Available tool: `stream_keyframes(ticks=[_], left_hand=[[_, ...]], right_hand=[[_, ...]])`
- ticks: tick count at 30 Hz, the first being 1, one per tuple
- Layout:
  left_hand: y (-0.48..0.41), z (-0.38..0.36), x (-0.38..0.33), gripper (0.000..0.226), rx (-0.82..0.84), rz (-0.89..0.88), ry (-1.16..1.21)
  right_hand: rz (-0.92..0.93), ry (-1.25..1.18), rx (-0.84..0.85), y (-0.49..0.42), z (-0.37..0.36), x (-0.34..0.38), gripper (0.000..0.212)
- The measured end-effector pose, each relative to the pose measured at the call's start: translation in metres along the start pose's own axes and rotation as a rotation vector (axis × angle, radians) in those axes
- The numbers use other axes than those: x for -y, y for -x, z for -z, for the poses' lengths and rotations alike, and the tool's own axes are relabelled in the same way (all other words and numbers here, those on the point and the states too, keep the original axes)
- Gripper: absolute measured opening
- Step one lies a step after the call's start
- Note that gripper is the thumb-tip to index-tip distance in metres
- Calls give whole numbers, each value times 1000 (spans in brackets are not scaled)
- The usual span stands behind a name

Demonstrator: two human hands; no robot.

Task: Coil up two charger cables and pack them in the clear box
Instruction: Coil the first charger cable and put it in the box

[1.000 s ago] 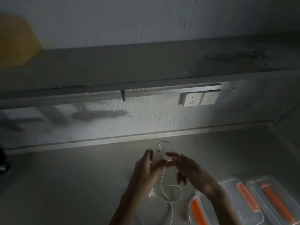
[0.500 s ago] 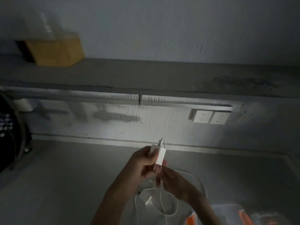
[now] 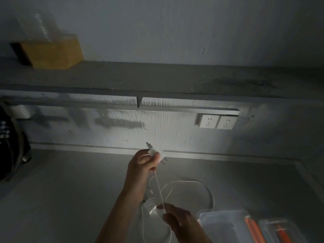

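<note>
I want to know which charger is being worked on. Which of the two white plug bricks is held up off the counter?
The brick in the left hand, prongs showing. The other brick sits low by the right hand.

layout around the wall sockets

a shelf runs above the sockets, a box on its far left end; below them lies the counter, with cable loops below-left and the clear box straight below, near the front edge.

Grey counter bears cable, seemingly clear boxes.
</note>
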State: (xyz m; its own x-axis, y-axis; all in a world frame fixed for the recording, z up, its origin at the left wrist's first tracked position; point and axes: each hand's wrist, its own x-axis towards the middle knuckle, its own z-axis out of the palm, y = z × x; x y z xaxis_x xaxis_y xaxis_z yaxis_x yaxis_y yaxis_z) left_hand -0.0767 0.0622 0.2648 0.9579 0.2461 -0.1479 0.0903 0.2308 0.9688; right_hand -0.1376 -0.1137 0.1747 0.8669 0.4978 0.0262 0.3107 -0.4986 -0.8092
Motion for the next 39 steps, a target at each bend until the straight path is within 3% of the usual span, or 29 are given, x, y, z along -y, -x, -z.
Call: stream_keyframes(ticks=[2, 5, 7, 9, 11, 14, 16, 20, 24, 27, 30, 32, 34, 36, 39], left_hand=[[1, -8, 6, 20, -76, -92, -250], [-1, -9, 13, 7, -91, -72, -309], [-5, 1, 11, 12, -63, 10, -189], [-9, 10, -3, 9, -27, 165, 117], [-15, 19, -12, 2, -56, 186, 214], [-8, 20, -19, 19, -122, -61, -147], [7, 13, -19, 20, 43, -112, -136], [36, -7, 9, 36, 460, 28, 32], [48, -18, 63, 35, 544, -40, -73], [39, -19, 85, 30, 574, -74, -139], [27, -18, 85, 24, 454, -91, -117], [19, -15, 65, 21, 377, -147, -18], [16, -10, 34, 24, 382, -209, 51], [16, -9, 4, 34, 496, -244, 92], [20, -13, -25, 50, 692, -235, 62]], right_hand=[[147, 151, -83, 0, 21, 25, 26], [292, 319, -244, -6, 53, 49, 24], [305, 321, -265, -6, 69, 58, 25], [289, 252, -251, -6, 73, 60, 23], [275, 185, -231, -3, 69, 60, 20], [298, 82, -214, -2, 70, 74, 17], [343, -41, -237, -9, 79, 94, 17], [345, -102, -365, -36, 94, 113, 19], [326, 47, -444, -57, 110, 116, 19], [349, 15, -505, -67, 126, 127, 19], [314, -40, -552, -61, 139, 122, 19], [199, -94, -495, -46, 138, 93, 27], [37, -189, -319, -26, 117, 53, 56], [-35, -292, -156, -18, 83, 25, 82], [-15, -585, -72, -29, 34, 24, 86]])
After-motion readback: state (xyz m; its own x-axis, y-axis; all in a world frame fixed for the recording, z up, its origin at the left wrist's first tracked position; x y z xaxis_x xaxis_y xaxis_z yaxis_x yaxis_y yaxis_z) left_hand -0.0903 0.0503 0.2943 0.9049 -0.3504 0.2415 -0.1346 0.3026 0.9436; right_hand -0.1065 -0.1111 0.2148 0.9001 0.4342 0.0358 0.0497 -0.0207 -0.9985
